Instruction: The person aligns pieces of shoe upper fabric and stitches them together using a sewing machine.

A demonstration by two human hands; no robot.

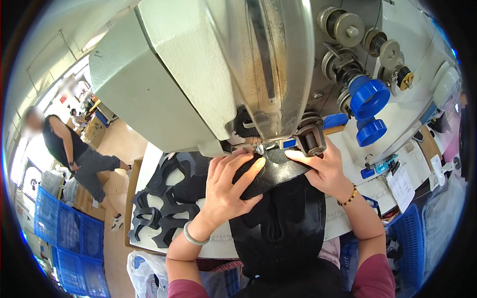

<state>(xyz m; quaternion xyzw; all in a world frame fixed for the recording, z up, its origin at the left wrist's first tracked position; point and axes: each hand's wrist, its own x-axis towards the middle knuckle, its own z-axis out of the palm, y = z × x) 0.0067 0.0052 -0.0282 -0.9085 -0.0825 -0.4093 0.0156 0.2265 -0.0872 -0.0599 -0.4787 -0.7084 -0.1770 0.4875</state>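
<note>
A black shoe-upper piece [278, 218] lies draped over the table edge under the head of a large pale-green sewing machine [198, 74]. My left hand [229, 186] presses flat on the piece's left side, fingers spread, with a pale green bangle on the wrist. My right hand [323, 171] pinches the piece's right edge just below the needle area [261, 147]; a beaded bracelet is on that wrist.
A stack of black cut upper pieces [166, 198] lies on the table at my left. Blue plastic crates [69, 238] stand on the floor at left, another [412, 233] at right. A person [74, 154] sits at far left. Blue knobs [368, 97] jut from the machine.
</note>
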